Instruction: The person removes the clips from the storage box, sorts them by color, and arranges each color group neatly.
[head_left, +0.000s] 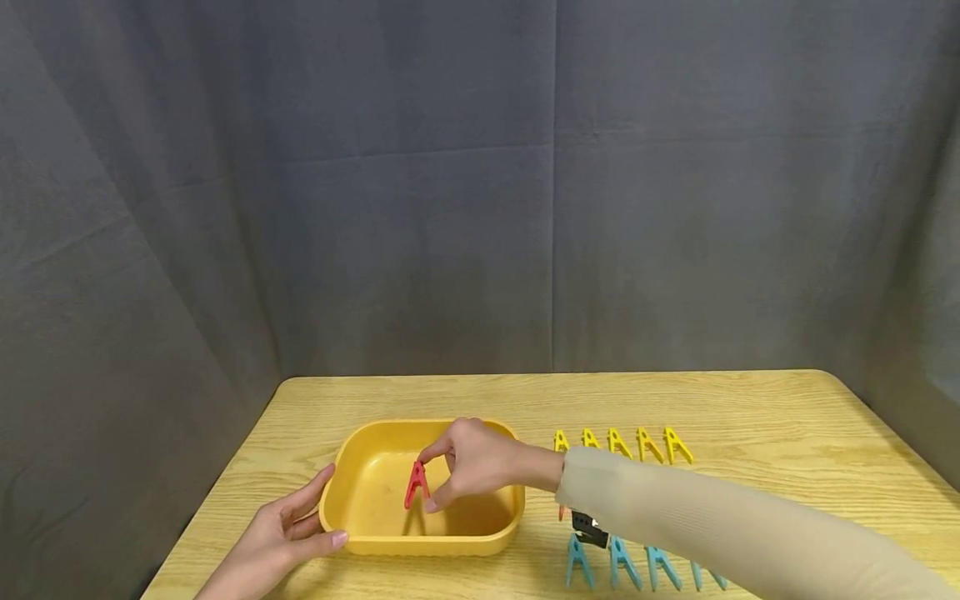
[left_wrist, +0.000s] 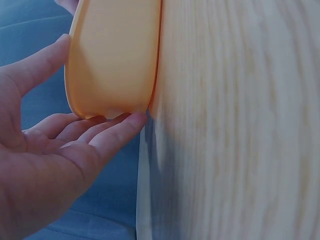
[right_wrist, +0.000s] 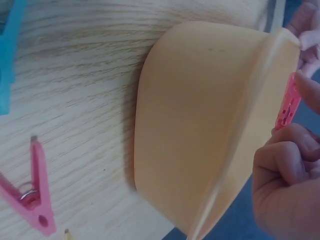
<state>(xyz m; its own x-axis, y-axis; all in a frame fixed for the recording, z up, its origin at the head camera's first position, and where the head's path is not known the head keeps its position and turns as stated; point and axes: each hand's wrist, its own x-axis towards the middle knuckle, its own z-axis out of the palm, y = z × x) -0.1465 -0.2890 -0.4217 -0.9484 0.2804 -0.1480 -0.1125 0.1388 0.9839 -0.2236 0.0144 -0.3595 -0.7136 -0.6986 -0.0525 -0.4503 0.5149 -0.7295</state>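
A yellow plastic basin (head_left: 420, 546) stands on the wooden table, left of centre. Over its inside, my right hand (head_left: 480, 458) pinches a red clothespin (head_left: 417, 483) between thumb and fingers; in the right wrist view the same clothespin (right_wrist: 288, 102) appears just beyond the basin's rim. My left hand (head_left: 281, 533) touches the basin's left end with its fingers fairly straight and its thumb at the near corner of the rim. In the left wrist view the fingertips (left_wrist: 135, 120) rest against the basin's outer wall (left_wrist: 115, 55).
Right of the basin, several yellow clothespins (head_left: 619, 443) lie in a back row and several blue ones (head_left: 624, 563) in a front row. Between them my right sleeve (head_left: 675, 500) hides most of the middle; a pink clothespin (right_wrist: 40, 200) lies there. A grey curtain (head_left: 420, 208) hangs behind the table.
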